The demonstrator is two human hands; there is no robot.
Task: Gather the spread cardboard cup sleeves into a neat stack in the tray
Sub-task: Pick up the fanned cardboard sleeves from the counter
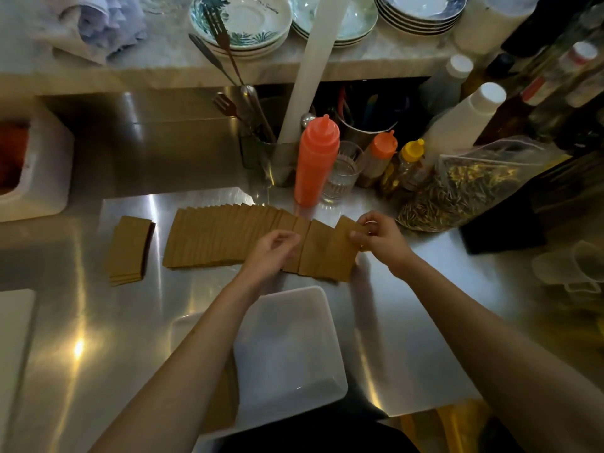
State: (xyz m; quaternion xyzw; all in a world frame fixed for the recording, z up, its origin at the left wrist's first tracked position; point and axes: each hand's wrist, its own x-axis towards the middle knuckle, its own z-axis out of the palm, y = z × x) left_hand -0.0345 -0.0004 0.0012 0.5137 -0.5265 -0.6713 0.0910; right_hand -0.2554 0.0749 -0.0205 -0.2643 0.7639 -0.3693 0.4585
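Cardboard cup sleeves: small stack (129, 250) well left of both hands; fanned row (222, 237) overlapped on steel tabletop (425, 322), long axis running left to right, single sleeves pointing away from body. Left hand (273, 253) on row's right part, fingers curled, grip unclear. Right hand (379, 237) nearer row's right end, pinching end sleeve (346, 233). White tray (291, 351) near side of hands, between forearms; contents not discernible. Likely move: push row leftward into one block.

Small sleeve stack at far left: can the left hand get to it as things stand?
Probably yes. The small sleeve stack lies apart on bare steel counter, nothing between it and the left hand, which rests on the fanned row of sleeves.
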